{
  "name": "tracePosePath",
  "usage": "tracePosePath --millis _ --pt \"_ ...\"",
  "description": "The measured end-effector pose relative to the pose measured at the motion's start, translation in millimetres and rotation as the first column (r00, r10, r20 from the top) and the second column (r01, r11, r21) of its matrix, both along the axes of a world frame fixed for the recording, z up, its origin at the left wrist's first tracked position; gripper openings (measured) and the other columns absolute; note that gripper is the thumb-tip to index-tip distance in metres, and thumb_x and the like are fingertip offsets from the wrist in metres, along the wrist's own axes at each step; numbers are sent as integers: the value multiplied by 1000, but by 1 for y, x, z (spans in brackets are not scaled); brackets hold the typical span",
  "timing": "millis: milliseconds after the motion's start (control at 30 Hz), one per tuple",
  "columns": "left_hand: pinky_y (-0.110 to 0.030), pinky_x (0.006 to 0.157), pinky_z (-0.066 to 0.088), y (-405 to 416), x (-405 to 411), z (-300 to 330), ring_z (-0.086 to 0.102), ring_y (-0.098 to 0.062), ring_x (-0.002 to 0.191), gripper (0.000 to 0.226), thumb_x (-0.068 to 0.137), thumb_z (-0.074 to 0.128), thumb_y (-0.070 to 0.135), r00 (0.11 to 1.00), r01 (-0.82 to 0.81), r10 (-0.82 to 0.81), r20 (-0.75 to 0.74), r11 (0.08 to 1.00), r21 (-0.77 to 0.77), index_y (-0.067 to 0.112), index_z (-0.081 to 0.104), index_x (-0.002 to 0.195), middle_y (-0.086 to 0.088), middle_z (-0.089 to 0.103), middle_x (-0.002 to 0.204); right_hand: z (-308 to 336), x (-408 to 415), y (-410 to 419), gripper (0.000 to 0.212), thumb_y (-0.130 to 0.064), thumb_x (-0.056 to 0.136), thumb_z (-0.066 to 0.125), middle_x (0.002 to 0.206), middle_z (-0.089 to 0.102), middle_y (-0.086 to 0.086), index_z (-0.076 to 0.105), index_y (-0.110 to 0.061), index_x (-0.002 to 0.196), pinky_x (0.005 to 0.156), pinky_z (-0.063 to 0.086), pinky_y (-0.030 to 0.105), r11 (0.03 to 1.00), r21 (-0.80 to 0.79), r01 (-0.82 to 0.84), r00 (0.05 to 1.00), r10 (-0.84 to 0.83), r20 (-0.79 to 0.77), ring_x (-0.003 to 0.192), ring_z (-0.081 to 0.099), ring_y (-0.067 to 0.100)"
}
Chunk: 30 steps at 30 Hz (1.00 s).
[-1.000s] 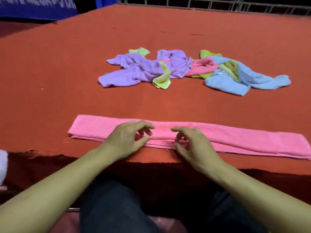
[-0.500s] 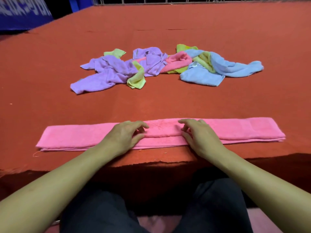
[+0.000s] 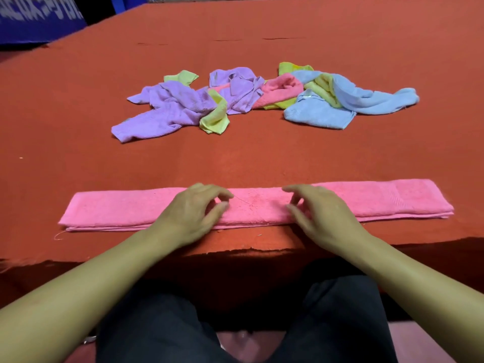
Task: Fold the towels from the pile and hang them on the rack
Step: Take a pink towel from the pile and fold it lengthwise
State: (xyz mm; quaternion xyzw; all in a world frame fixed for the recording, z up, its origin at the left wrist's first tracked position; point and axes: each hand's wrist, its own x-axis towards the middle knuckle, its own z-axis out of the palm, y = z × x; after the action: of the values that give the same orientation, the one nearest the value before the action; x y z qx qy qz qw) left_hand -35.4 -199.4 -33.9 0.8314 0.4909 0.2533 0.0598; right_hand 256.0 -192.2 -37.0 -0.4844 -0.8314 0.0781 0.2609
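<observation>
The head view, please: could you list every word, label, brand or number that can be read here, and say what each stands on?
Blue banner, top left beyond the table: white lettering, cut off by the frame's edge and too blurred to read.
Light blue towel in the pile: a small pale tag, too small to show any text.
Folded pink towel, left hand, right hand: no writing.
</observation>
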Motion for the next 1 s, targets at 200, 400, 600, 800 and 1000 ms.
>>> tracePosePath --millis 200,400,600,800,1000 --pt "-41 122 9 21 -4 -2 15 -18 150 58 98 26 57 941 -194 120 -317 957 -217 36 26 151 9 19 162 10 -49 27 57 -52 93 28 139 54 3 49 -27 140 104 40 49 999 -47 -25 978 34 204 126 48 31" --pt "-55 118 -11 12 -26 -12 -12 -20 150 77 83 3 76 811 -404 153 -564 844 -352 44 -12 152 8 -16 162 -10 -50 35 65 -66 97 15 165 -1 -9 -1 -41 155 121 -3 49 946 -324 22 868 142 476 152 -3 19" --pt "-58 117 -11 22 -31 -5 -9 -18 151 79 81 3 78 820 -419 225 -526 863 -284 45 -9 152 9 -11 163 0 -42 37 66 -67 94 16 164 -2 -11 -1 -44 154 119 -6 54 962 -272 36 895 90 437 152 -6 20" --pt "-61 116 -6 17 -45 -12 -7 -20 151 76 83 6 78 812 -458 230 -536 820 -342 47 -5 152 12 -10 163 -12 -29 38 68 -72 92 11 164 -4 -11 -3 -46 153 119 -5 57 947 -314 71 866 97 490 152 -5 19" --pt "-65 115 -6 15 -58 -7 -3 -18 151 75 83 8 78 816 -495 294 -498 801 -337 49 0 151 14 -7 163 -2 -28 37 67 -70 93 17 164 -1 -12 2 -46 153 119 -4 58 958 -282 61 908 64 414 152 -4 19"
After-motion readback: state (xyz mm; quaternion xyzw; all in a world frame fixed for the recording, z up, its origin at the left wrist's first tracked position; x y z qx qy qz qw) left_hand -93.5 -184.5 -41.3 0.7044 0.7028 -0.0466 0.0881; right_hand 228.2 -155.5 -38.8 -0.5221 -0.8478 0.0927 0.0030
